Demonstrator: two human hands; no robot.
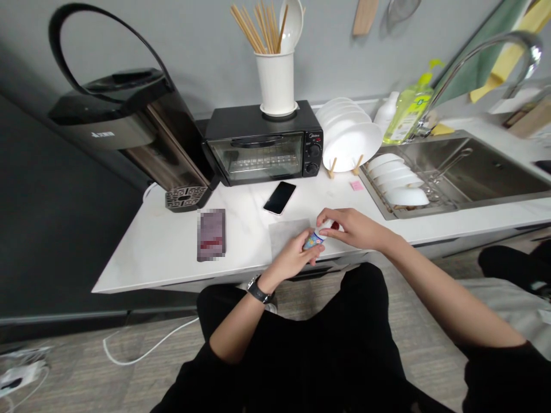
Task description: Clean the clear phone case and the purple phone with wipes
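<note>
My left hand (pixel 293 253) is closed around a small bottle (pixel 313 241) with a blue patterned label, held just above the counter's front edge. The fingers of my right hand (pixel 348 226) are closed on its white top (pixel 325 227). A dark red spot (pixel 335 225) shows by those fingers; what it is, I cannot tell. Under and beside my hands lies a thin whitish sheet (pixel 282 232). Behind them a black-screened phone (pixel 280 198) rests flat on the white counter (pixel 245 229). Farther left is a dark, blurred-out flat item (pixel 212 234).
A tall water dispenser (pixel 133 132) stands at left, beside a toaster oven (pixel 262 150) bearing a white chopstick holder (pixel 276 83). Racked plates (pixel 353 146), a pink note (pixel 356 186), a green soap bottle (pixel 407 112) and the sink (pixel 495 166) with bowls (pixel 407 197) are right.
</note>
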